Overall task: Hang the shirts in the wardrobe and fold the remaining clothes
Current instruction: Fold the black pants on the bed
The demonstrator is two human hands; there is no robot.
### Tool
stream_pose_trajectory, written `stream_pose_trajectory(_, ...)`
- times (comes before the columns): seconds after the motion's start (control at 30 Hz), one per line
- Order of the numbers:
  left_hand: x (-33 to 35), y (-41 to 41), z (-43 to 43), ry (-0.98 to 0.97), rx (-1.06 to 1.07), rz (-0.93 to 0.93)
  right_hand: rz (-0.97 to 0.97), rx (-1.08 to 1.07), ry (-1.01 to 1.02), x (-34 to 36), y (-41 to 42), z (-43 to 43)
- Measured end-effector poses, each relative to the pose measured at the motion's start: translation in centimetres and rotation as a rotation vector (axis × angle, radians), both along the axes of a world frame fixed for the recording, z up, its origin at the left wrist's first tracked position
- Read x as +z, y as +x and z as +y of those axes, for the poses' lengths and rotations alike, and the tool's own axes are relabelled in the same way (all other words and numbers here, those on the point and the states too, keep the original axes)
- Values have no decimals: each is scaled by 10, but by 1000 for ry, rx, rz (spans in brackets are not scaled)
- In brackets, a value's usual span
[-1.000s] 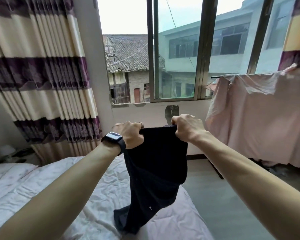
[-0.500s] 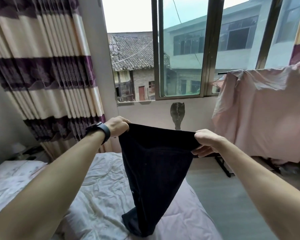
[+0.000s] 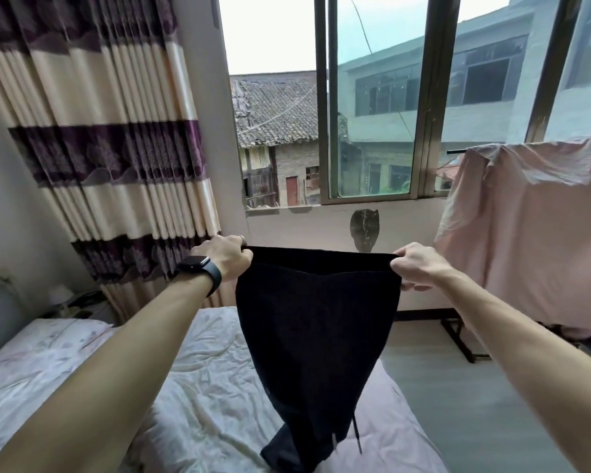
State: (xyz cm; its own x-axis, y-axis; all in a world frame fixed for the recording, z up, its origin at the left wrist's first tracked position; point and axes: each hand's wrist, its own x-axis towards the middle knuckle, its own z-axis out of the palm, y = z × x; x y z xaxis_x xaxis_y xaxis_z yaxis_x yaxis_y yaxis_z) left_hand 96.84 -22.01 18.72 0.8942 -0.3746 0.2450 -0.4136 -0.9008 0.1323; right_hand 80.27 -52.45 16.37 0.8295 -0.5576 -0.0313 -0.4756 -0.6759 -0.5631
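Left hand (image 3: 224, 256) and right hand (image 3: 415, 264), held out above the bed (image 3: 202, 387), each grip one top corner of a black garment (image 3: 316, 319). The fingers are curled over its upper edge, which is pulled taut and roughly level between them. The garment is plain, matte and widest at the top, narrowing downward in soft folds; its lower end, with a thin dangling cord, reaches the bed's pale crumpled cover. Beyond the bed, a striped curtain (image 3: 110, 148) hangs to its left and a pink sheet (image 3: 533, 233) is draped to its right.
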Motion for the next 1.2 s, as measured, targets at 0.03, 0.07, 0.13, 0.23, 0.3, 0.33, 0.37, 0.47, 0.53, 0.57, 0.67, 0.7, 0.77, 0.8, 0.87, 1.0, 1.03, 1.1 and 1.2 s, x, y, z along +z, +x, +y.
stream_pose_trajectory(0.03,-5,1,1,-62,-67,43,-15,15,172,2,0,-2)
stream_pose_trajectory(0.07,-9,4,2,-150,-138,98,-70,23,369,4,1,-3)
stream_pose_trajectory(0.13,-17,4,3,-358,-208,193,-248,4,706,0,1,-1)
stream_pose_trajectory(0.23,-23,-3,3,-601,-191,185,-464,8,972,-14,6,6)
stream_pose_trajectory(0.3,-29,-9,3,-637,-206,179,-450,103,746,-23,9,17)
stream_pose_trajectory(0.33,-31,-12,4,-598,-229,158,-407,140,537,-28,10,23)
stream_pose_trajectory(0.37,-33,-14,7,-530,-256,138,-385,143,342,-33,10,30)
stream_pose_trajectory(0.47,-35,-14,18,-465,-336,176,-506,135,79,-49,4,39)
stream_pose_trajectory(0.53,-34,-12,30,-496,-371,273,-543,102,134,-50,0,36)
stream_pose_trajectory(0.57,-34,-12,36,-491,-381,304,-535,95,144,-48,-3,35)
stream_pose_trajectory(0.67,-36,-12,48,-453,-403,274,-525,52,46,-40,-7,32)
stream_pose_trajectory(0.7,-36,-13,51,-461,-415,232,-526,34,24,-37,-8,32)
stream_pose_trajectory(0.77,-32,-15,56,-466,-436,94,-532,17,29,-31,-9,31)
stream_pose_trajectory(0.8,-30,-16,59,-455,-447,32,-538,11,34,-28,-9,32)
stream_pose_trajectory(0.87,-24,-15,66,-439,-477,-16,-582,-11,20,-21,-8,34)
stream_pose_trajectory(1.0,4,-8,67,-395,-506,-99,-637,-112,-114,5,0,45)
stream_pose_trajectory(1.03,16,-6,64,-383,-489,-160,-651,-141,-142,16,3,47)
stream_pose_trajectory(1.1,42,-6,59,-391,-437,-289,-684,-164,-185,42,6,54)
stream_pose_trajectory(1.2,92,-10,57,-417,-356,-398,-777,-165,-263,92,2,65)
